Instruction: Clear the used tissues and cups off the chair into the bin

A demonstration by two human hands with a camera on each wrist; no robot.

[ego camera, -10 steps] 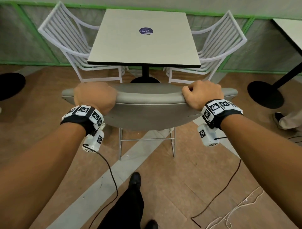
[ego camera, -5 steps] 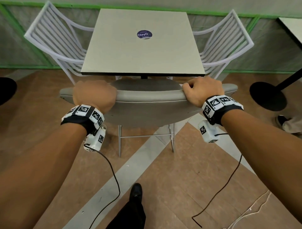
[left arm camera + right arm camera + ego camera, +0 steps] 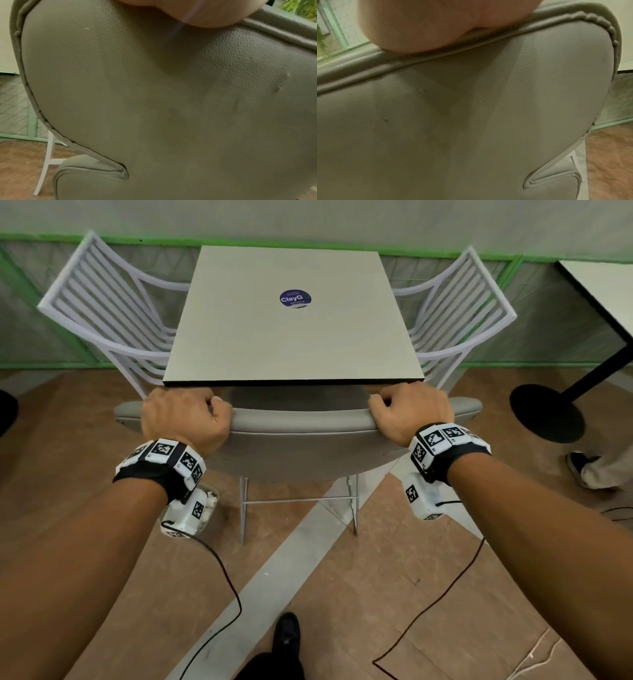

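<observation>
A grey padded chair (image 3: 298, 440) stands with its back toward me, its seat tucked under the square table (image 3: 291, 330). My left hand (image 3: 185, 419) grips the left part of the backrest's top edge, fingers curled over it. My right hand (image 3: 411, 410) grips the right part the same way. Both wrist views show the chair's grey backrest (image 3: 171, 101) (image 3: 453, 121) close up, with the left palm (image 3: 197, 12) and the right palm (image 3: 428, 24) on its top. No tissues, cups or bin are in view.
Two white slatted chairs (image 3: 102, 313) (image 3: 455, 313) flank the table by a green-framed wall. Another table's black base (image 3: 548, 412) stands at right, and another person's shoe (image 3: 579, 467) beside it. Cables (image 3: 222, 577) trail over the brown floor by my own foot (image 3: 287, 635).
The chair has slid forward, so its seat sits further under the table. Both hands stayed gripping the backrest and moved forward with it.
</observation>
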